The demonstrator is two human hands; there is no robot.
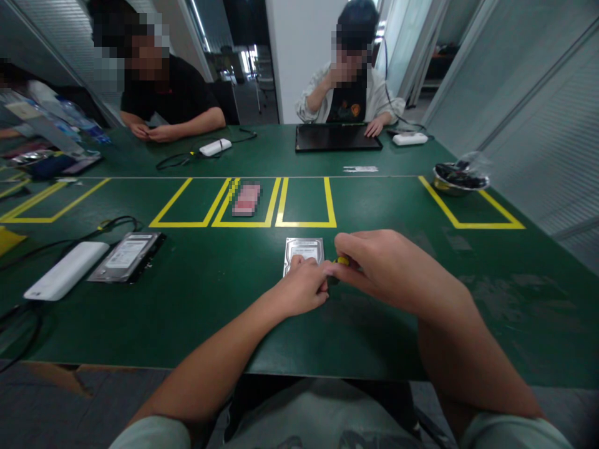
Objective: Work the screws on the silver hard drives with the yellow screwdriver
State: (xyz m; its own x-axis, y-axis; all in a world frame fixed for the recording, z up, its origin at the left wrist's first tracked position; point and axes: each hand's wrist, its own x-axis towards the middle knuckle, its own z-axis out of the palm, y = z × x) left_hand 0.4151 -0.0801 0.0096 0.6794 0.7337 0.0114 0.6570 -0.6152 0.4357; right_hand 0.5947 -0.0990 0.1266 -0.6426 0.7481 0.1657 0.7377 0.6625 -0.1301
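A silver hard drive [305,247] with a white label lies on the green table in front of me, its near part covered by my hand. My left hand [303,288] grips it, fingers curled over the drive's near edge. At the drive's right side, my right hand [374,265] is closed around a small screwdriver [343,260], of which only a yellow bit of handle shows. The fingertips of both hands meet near the drive's right corner, and the tool's tip is hidden there.
To the left lie a second hard drive [125,255], a white power bank [68,269] and black cables. Yellow tape [306,224] marks boxes beyond my hands, one holding a pink object [247,199]. A metal bowl [461,181] stands back right. Two people sit opposite, one touching a black panel [337,137].
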